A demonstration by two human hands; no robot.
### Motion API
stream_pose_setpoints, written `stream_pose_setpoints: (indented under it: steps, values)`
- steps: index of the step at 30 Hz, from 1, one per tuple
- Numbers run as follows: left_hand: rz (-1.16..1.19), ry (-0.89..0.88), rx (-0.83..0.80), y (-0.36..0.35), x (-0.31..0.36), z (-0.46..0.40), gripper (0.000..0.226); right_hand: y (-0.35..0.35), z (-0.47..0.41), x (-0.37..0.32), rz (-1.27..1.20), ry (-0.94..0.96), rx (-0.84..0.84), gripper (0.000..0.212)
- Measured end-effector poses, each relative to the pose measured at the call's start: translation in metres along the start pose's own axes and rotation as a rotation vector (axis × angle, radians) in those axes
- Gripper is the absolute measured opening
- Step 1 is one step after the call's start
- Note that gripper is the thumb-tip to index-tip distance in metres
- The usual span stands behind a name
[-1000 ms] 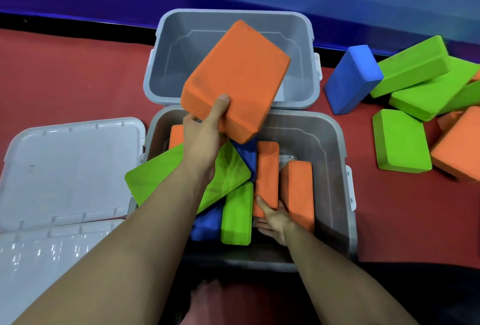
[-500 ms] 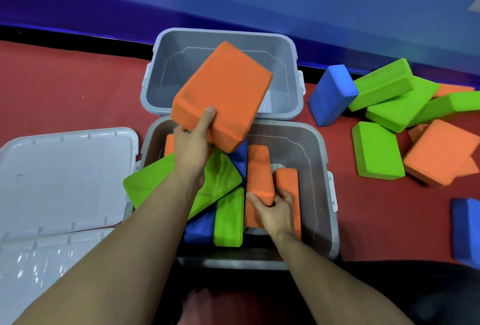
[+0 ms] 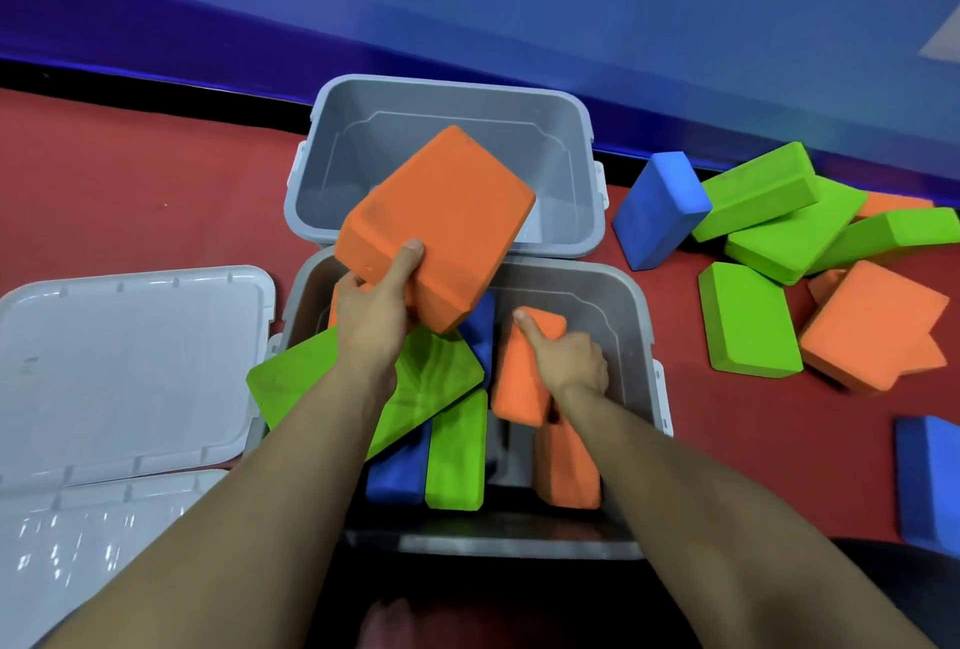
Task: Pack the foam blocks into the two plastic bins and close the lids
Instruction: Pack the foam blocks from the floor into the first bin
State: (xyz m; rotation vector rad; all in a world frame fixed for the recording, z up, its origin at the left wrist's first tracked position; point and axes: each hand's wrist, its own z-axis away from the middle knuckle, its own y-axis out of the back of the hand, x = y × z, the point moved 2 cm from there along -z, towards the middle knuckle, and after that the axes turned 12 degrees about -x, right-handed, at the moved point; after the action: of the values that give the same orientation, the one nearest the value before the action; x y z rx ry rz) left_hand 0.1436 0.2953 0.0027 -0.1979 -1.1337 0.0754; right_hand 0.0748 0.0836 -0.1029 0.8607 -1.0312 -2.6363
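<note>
While the near bin [image 3: 641,331] already holds a jumble of green, blue and orange blocks, the far bin [image 3: 566,129] shows only bare grey walls and floor, so I judge the packing well short of half done. The left hand [image 3: 374,316] grasps a big orange block [image 3: 441,217] by its near edge, thumb on top, held tilted above the gap between the two bins. The right hand [image 3: 569,362] grips a smaller orange block [image 3: 519,378] inside the near bin, thumb lying along its face, apparently tidying it into place. A loose pile [image 3: 779,243] of green, blue and orange blocks lies on the red floor [image 3: 130,181] to the right, waiting to be packed. Both lids [image 3: 130,362] rest on the floor at left, off their bins; closing is not yet begun.
</note>
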Motion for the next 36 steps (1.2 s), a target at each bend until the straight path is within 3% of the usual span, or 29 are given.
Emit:
stream_pose_setpoints:
  steps: [4, 12, 17, 19, 22, 23, 24, 26, 28, 31, 36]
  values:
    - [-0.011, 0.059, 0.078, 0.013, -0.008, -0.007, 0.066, -0.008, -0.034, -0.017, -0.003, 0.036, -0.139, 0.089]
    - [0.054, 0.041, 0.195, 0.023, -0.011, -0.018, 0.066, -0.038, -0.061, -0.006, -0.087, 0.058, -0.29, 0.084]
    - [0.073, 0.03, 0.187, 0.033, -0.014, -0.028, 0.047, -0.04, -0.074, -0.01, -0.111, 0.057, -0.272, 0.096]
    - [0.083, 0.05, 0.192, 0.034, -0.012, -0.03, 0.044, -0.034, -0.063, -0.012, -0.232, 0.085, -0.144, 0.094]
    - [0.113, 0.064, 0.205, 0.033, -0.008, -0.03, 0.044, -0.032, -0.03, -0.014, -0.309, 0.364, 0.241, 0.05]
    - [0.12, 0.065, 0.203, 0.033, -0.007, -0.029, 0.044, -0.037, -0.019, -0.017, -0.316, 0.463, 0.193, 0.041]
    - [0.13, 0.062, 0.202, 0.033, -0.005, -0.028, 0.044, -0.047, -0.01, -0.021, -0.334, 0.533, 0.038, 0.036]
    - [0.147, 0.054, 0.204, 0.034, -0.001, -0.024, 0.044, -0.059, 0.008, -0.033, -0.276, 0.526, -0.322, 0.034]
    - [0.146, 0.045, 0.201, 0.039, 0.002, -0.02, 0.044, -0.065, 0.016, -0.044, -0.205, 0.487, -0.53, 0.039]
    - [0.134, 0.028, 0.204, 0.051, 0.008, -0.013, 0.047, -0.065, 0.023, -0.055, -0.15, 0.398, -0.599, 0.066]
    - [0.126, 0.028, 0.22, 0.069, 0.02, -0.002, 0.039, -0.066, 0.022, -0.048, -0.29, 0.264, -0.741, 0.116]
